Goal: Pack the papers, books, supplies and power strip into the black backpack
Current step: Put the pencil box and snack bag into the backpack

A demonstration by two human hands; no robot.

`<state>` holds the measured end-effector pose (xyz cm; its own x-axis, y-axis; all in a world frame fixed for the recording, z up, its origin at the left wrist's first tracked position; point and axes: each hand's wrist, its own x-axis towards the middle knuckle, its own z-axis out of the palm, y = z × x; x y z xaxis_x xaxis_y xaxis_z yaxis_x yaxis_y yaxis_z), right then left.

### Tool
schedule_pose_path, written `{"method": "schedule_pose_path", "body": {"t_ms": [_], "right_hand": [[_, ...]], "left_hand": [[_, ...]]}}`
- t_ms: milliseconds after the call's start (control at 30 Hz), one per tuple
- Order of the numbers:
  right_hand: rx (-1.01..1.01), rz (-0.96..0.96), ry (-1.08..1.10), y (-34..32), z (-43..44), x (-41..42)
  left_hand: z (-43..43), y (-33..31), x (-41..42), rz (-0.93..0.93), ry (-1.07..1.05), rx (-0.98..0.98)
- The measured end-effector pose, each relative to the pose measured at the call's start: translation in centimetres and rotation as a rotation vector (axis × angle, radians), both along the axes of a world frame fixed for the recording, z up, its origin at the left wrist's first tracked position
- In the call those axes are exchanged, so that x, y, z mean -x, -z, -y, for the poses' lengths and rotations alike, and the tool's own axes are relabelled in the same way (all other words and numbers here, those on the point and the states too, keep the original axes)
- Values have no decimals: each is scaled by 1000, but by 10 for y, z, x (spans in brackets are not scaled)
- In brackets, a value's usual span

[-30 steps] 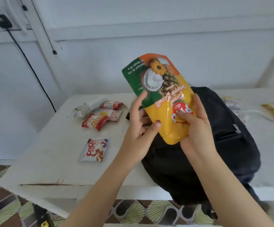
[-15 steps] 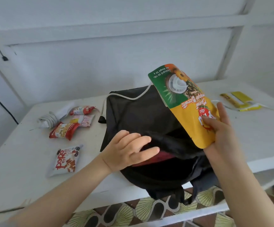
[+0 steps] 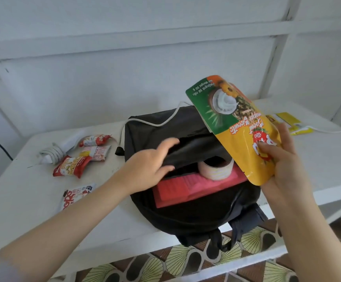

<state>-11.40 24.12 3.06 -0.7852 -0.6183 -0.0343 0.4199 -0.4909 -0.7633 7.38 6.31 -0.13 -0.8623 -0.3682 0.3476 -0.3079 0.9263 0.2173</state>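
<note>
The black backpack (image 3: 185, 212) lies on the white table (image 3: 23, 200) with its mouth open toward me. Inside it show a red book (image 3: 177, 190) and a roll of tape (image 3: 216, 169). My left hand (image 3: 147, 167) grips the upper flap of the backpack and holds it up. My right hand (image 3: 281, 159) holds a yellow and green biscuit pouch (image 3: 234, 127) upside down, just above the right side of the opening.
Small snack packets (image 3: 73, 165) (image 3: 75, 195) and a coiled white cable (image 3: 53, 153) lie on the table's left part. A white cord (image 3: 155, 123) crosses the backpack's back. Yellow papers (image 3: 287, 121) lie at the far right. Patterned floor shows below the table edge.
My left hand has lifted the backpack's flap, exposing the red book and tape roll. My right hand has kept the pouch over the right side of the opening.
</note>
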Motion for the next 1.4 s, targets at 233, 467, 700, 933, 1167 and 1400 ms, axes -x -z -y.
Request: {"method": "schedule_pose_path", "body": {"t_ms": [233,467,700,933,1167,1400], "right_hand": [[-44,16,19,13,-1,2],[-121,64,53,29,-3,-3],[-157,74,63,34,-10,0],[-173,47,64,40,-16,0],[-219,-131,-187,33,-35,11],[-361,-268,-482,28,-52,12]], "left_hand": [[47,-18,19,-137,-289,-651],[41,14,28,-298,-172,-35],[52,39,7,36,77,476],[49,25,8,284,-105,367],[63,-25,16,304,-40,60],[65,-64,21,199,-7,103]]}}
